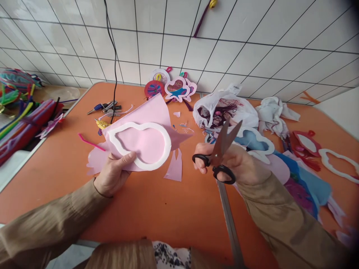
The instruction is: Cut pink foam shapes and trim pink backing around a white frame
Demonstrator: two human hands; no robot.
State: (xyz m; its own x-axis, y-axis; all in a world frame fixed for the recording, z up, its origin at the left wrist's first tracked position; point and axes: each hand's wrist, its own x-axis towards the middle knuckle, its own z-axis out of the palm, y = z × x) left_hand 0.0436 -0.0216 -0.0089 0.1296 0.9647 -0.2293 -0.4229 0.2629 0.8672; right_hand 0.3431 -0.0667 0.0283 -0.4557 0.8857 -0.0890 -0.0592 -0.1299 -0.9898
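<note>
My left hand (116,173) grips a sheet of pink felt (155,110) together with a white foam frame (167,144) shaped like a gourd or cloud, thumb on top of the frame's lower edge. Pink felt fills the frame's opening. In my right hand (241,162) is a pair of scissors (221,149) with black handles, blades spread apart and pointing up, clear of the felt. Fingers pass through the handle loops. A cut pink scrap (174,167) lies on the table between the hands, and more pink felt shows under the held sheet.
Finished felt ornaments (176,89) lean at the wall. A white plastic bag (246,112) with dark tassels sits at the back. Keys (109,107) lie behind my left hand. Coloured felt (316,186) and another white frame (336,166) are at the right. A black cord (114,56) hangs down the tiles.
</note>
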